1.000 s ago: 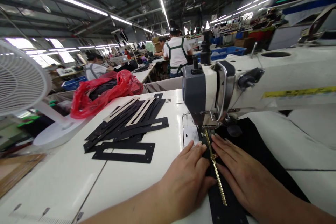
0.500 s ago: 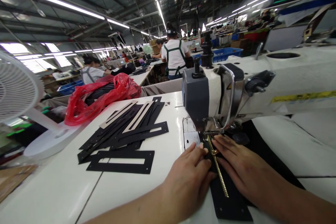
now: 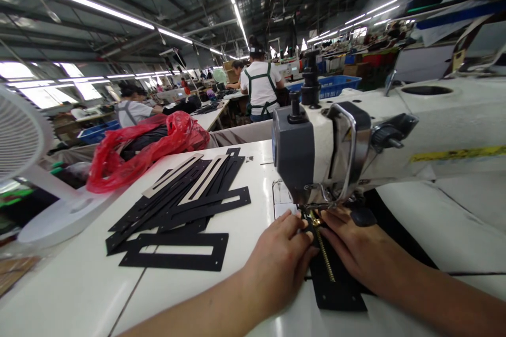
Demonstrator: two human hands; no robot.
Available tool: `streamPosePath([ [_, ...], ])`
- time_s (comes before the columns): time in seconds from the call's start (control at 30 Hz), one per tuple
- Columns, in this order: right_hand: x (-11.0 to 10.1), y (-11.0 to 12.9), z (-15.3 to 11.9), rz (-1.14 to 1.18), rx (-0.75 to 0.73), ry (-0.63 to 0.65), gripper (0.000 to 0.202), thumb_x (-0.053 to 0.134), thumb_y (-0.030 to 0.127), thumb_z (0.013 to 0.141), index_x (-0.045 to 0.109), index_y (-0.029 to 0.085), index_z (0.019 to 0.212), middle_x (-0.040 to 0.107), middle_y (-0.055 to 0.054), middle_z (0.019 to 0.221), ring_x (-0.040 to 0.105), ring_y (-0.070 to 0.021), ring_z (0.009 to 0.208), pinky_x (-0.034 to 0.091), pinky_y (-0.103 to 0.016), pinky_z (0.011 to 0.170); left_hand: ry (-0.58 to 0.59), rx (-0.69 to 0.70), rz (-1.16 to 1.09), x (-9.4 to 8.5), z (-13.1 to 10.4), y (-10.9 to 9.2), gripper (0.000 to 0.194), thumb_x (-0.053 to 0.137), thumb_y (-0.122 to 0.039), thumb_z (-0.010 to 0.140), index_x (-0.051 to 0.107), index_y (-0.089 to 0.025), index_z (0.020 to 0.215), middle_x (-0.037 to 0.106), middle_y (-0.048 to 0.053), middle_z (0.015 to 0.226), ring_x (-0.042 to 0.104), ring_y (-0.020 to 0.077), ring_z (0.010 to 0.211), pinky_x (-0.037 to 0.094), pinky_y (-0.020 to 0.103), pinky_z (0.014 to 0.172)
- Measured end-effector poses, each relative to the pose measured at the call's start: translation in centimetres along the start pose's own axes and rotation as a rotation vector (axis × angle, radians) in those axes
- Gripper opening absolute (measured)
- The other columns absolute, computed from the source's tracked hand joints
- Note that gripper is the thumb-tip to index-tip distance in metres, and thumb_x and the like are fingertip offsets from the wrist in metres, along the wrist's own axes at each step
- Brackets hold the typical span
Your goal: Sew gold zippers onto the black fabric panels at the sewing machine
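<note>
Under the head of a sewing machine [image 3: 294, 147] lies a black panel [image 3: 339, 297] with a gold-toothed zipper [image 3: 326, 255] along its middle. The zipper's slider [image 3: 315, 222] sits close to the presser foot. My left hand [image 3: 282, 253] is on the panel's left edge, fingers bent and pressed together, tips beside the foot. To the zipper's right, my right hand [image 3: 351, 242] lies flat on the panel with its fingers stretched forward. Its fingertips are partly hidden by the machine head. More black material [image 3: 399, 226] extends behind my right hand.
Left of the machine, black slotted strips [image 3: 174, 258] lie in a loose pile with two beige strips [image 3: 203, 181]. Beyond are a red plastic bag [image 3: 150, 150] and a white fan [image 3: 23, 137]. A co-worker [image 3: 261, 84] sits ahead, facing away, near a blue crate [image 3: 336, 84].
The panel and zipper have slid forward under the machine, bringing the slider nearer the foot. Both hands have moved forward with them. The camera view has shifted slightly.
</note>
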State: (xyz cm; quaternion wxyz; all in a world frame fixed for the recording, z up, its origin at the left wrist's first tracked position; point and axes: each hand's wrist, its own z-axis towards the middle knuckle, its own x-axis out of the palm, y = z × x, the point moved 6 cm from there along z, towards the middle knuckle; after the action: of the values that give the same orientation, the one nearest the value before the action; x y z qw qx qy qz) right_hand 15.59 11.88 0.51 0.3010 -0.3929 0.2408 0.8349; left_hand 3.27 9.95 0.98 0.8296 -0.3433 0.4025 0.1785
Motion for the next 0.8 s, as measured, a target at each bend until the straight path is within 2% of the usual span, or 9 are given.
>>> streamPosePath([
  [0.1, 0.3, -0.7, -0.1, -0.012, 0.022, -0.009, 0.024, 0.038, 0.019, 0.090, 0.060, 0.017, 0.099, 0.065, -0.007, 0.096, 0.061, -0.0189, 0.087, 0.049, -0.033, 0.079, 0.000, -0.008, 0.010, -0.1, 0.1, 0.1, 0.013, 0.048, -0.015, 0.086, 0.061, -0.014, 0.086, 0.057, 0.010, 0.095, 0.055, 0.0221, 0.094, 0.048, 0.041, 0.090],
  [0.3, 0.2, -1.2, -0.1, -0.266, 0.091, -0.068, 0.032, 0.037, 0.031, 0.092, 0.063, 0.017, 0.079, 0.063, -0.011, 0.076, 0.058, -0.0259, 0.073, 0.045, -0.040, 0.067, -0.035, 0.031, 0.143, 0.0, 0.0, 0.1, 0.011, 0.050, -0.017, 0.085, 0.060, -0.014, 0.085, 0.057, 0.008, 0.088, 0.056, 0.0211, 0.088, 0.046, 0.044, 0.091],
  [0.47, 0.4, -1.6, 0.4, -0.220, 0.163, -0.036, 0.029, 0.040, 0.025, 0.090, 0.064, 0.016, 0.077, 0.065, -0.008, 0.070, 0.061, -0.0208, 0.064, 0.047, -0.032, 0.061, -0.031, 0.107, 0.239, 0.5, -0.2, -0.1, 0.026, 0.051, -0.014, 0.083, 0.060, -0.021, 0.106, 0.059, 0.007, 0.096, 0.058, 0.0204, 0.091, 0.042, 0.046, 0.094],
  [0.63, 0.2, -2.4, 0.8, -0.132, 0.249, 0.022, 0.017, 0.054, 0.030, 0.083, 0.065, 0.023, 0.072, 0.067, 0.001, 0.067, 0.064, -0.0161, 0.062, 0.047, -0.022, 0.050, 0.005, 0.113, 0.288, 1.0, -0.2, 0.3, 0.031, 0.054, -0.014, 0.079, 0.060, -0.023, 0.108, 0.058, 0.008, 0.098, 0.057, 0.0213, 0.097, 0.040, 0.046, 0.095],
  [0.8, 0.7, -2.6, 1.0, -0.165, 0.332, 0.013, 0.023, 0.052, 0.028, 0.082, 0.064, 0.021, 0.064, 0.065, -0.001, 0.059, 0.063, -0.0180, 0.056, 0.045, -0.024, 0.047, 0.070, 0.136, 0.328, 1.1, -0.2, 0.3, 0.035, 0.055, -0.016, 0.079, 0.058, -0.022, 0.113, 0.057, 0.008, 0.104, 0.055, 0.0216, 0.101, 0.037, 0.045, 0.099],
])
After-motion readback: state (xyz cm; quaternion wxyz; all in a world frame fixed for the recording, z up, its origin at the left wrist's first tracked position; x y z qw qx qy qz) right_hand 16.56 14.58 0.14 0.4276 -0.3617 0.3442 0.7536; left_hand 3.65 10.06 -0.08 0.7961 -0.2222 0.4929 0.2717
